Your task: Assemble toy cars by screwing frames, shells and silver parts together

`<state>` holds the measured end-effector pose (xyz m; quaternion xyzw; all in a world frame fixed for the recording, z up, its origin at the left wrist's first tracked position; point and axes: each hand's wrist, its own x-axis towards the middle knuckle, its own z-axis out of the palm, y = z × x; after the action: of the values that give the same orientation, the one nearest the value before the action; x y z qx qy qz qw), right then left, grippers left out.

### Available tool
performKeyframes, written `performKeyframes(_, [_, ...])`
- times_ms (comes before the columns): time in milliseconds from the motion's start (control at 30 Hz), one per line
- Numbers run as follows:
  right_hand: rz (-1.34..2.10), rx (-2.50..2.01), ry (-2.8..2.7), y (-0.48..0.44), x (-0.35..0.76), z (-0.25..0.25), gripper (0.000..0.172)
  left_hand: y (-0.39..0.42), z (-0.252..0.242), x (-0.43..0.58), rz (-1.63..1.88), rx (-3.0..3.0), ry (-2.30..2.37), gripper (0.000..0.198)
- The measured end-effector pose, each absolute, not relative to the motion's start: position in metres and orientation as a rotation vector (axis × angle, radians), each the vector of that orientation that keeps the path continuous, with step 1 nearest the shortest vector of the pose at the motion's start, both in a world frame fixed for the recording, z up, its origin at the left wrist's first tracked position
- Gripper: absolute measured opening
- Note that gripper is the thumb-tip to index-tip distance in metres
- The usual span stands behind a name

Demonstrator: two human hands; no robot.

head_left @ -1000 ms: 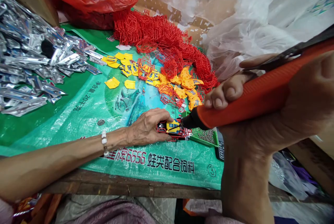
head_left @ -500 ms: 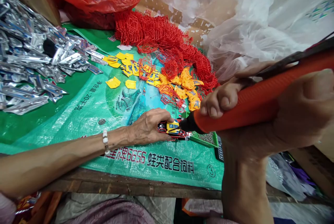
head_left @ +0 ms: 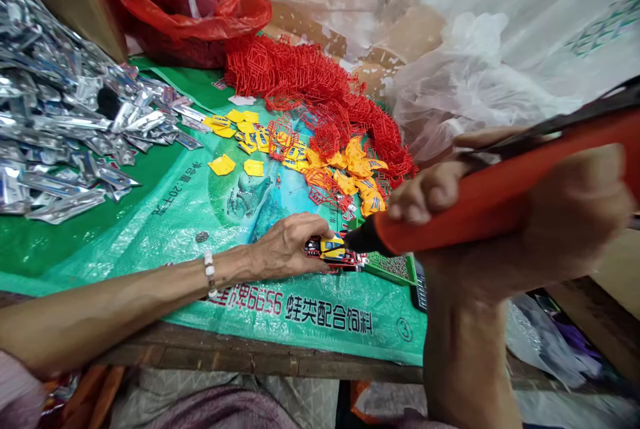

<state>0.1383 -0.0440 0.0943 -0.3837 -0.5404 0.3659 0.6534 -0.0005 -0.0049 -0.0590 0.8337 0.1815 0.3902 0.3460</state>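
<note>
My left hand (head_left: 284, 247) lies low on the green woven sheet (head_left: 170, 209), its fingers pinched on a small toy car (head_left: 333, 249) with a yellow top and red frame. Close to the camera, my right hand (head_left: 540, 215) is wrapped round an orange electric screwdriver (head_left: 495, 195). Its black tip (head_left: 357, 241) touches the right side of the toy car. A small green tray of tiny screws (head_left: 393, 267) sits just right of the car, under the tool.
A heap of red plastic frames (head_left: 310, 82) and loose yellow car shells (head_left: 350, 169) lie behind the hands. Silver foil packets (head_left: 60, 122) pile up at the left. A red plastic bag (head_left: 190, 5) sits at the back, clear plastic sheeting (head_left: 475, 75) at the right. The wooden table edge (head_left: 240, 355) runs below.
The view has shifted slightly down and right. Both hands stay in place, with the screwdriver tip still at the toy car.
</note>
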Motion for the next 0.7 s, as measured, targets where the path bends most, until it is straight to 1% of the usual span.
performKeyframes(67, [0.754, -0.811, -1.205, -0.039, 0.150, 0.099, 0.035, -0.005, -0.061, -0.001, 1.025, 2.168, 0.465, 0.038])
performKeyframes(133, [0.588, -0.800, -1.170, -0.031, 0.160, 0.103, 0.029, -0.006, -0.061, -0.001, 1.038, 2.172, 0.463, 0.037])
performKeyframes(233, [0.372, -0.913, -1.052, -0.016, 0.172, 0.100, 0.022, -0.007, -0.057, -0.006, 1.038, 2.205, 0.491, 0.034])
performKeyframes(333, [0.340, -1.043, -1.032, -0.002, 0.186, 0.091, 0.018, -0.005, -0.049, -0.015, 0.980, 2.267, 0.525, 0.026])
performKeyframes(400, [0.382, -1.099, -1.094, 0.004, 0.196, 0.085, 0.020, -0.002, -0.044, -0.024, 0.951, 2.311, 0.571, 0.026])
performKeyframes(467, [0.439, -1.125, -1.144, 0.008, 0.205, 0.081, 0.026, 0.001, -0.039, -0.036, 0.904, 2.386, 0.599, 0.035])
performKeyframes(567, [0.474, -1.162, -1.152, 0.012, 0.215, 0.075, 0.035, 0.003, -0.030, -0.055, 0.698, 2.560, 0.601, 0.051])
performKeyframes(633, [0.402, -1.220, -1.183, 0.014, 0.219, 0.069, 0.037, 0.001, -0.023, -0.062, 0.556, 2.662, 0.640, 0.055])
performKeyframes(700, [0.321, -1.272, -1.218, 0.012, 0.221, 0.063, 0.038, -0.002, -0.018, -0.061, 0.485, 2.730, 0.697, 0.059])
